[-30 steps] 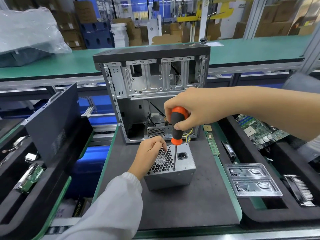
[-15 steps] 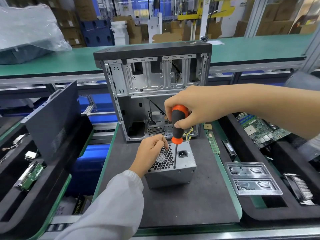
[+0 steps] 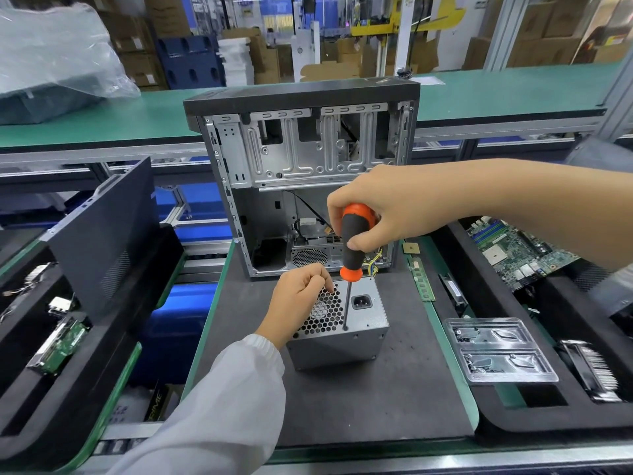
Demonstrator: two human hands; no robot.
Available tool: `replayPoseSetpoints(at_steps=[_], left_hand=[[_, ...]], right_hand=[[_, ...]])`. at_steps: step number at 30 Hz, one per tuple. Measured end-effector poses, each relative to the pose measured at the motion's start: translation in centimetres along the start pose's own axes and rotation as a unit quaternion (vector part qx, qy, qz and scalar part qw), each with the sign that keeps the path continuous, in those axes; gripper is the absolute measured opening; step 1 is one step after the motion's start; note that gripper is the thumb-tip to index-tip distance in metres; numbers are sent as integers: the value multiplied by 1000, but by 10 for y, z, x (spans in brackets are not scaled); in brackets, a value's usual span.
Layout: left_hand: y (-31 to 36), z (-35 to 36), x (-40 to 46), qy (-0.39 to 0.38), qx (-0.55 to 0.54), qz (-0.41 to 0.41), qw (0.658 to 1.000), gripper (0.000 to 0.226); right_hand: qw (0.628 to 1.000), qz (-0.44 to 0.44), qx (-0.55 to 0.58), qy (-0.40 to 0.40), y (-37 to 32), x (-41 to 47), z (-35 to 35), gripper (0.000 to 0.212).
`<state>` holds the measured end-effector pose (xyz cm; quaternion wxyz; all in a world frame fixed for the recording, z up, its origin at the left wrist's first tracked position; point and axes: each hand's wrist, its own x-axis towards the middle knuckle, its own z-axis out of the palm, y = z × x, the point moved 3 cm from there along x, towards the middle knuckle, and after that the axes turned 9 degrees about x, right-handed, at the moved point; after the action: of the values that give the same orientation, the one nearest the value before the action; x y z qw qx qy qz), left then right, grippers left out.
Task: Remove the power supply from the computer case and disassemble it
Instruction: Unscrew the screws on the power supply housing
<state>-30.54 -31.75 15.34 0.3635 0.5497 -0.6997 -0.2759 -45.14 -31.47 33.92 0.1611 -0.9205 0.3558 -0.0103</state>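
Observation:
The grey power supply [image 3: 346, 344] stands on the dark mat in front of the open computer case [image 3: 308, 180], its honeycomb fan grille and power socket facing up. My right hand [image 3: 373, 207] grips a black and orange screwdriver [image 3: 354, 245] held upright, its tip down at the near edge of the top face. My left hand [image 3: 301, 299] rests with curled fingers on the grille's left side, steadying the unit. Yellow and black wires run from the unit's far side into the case.
A dark case side panel [image 3: 102, 234] leans in the left tray. On the right, trays hold a motherboard [image 3: 513, 252], a clear plastic blister [image 3: 496, 351] and a heatsink [image 3: 596, 371]. A RAM stick [image 3: 423, 279] and CPU [image 3: 409, 248] lie on the green strip.
The screwdriver handle has shifted slightly in my right hand as it turns; the tip stays at the same spot. My left hand keeps its place on the grille.

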Motion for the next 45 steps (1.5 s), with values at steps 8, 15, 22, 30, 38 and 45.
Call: replayPoseSetpoints(at_steps=[8,15,22,30,38,45], left_hand=[[1,0,0,-3,11,-9,1000,34],[2,1,-1,-1,12,-13,1000,34],[4,1,-1,-1,17,-12,1000,35],[4,2,-1,3,33,-12,999,40],[4,2,-1,7,28,-4,1000,38],[5,-3,-4,-41,-27,0,999,36]], right_hand=[[1000,3,20,-5,-1,-4,-1,12],[1000,4,3,3,-3,-5,1,14],[1000,-6,-2,8,-4,-4,1,14],[1000,-3,-7,24,-5,-3,4,14],[997,4,-49,51,-7,0,6,21],[986,1,-155,55,-12,-5,10,43]])
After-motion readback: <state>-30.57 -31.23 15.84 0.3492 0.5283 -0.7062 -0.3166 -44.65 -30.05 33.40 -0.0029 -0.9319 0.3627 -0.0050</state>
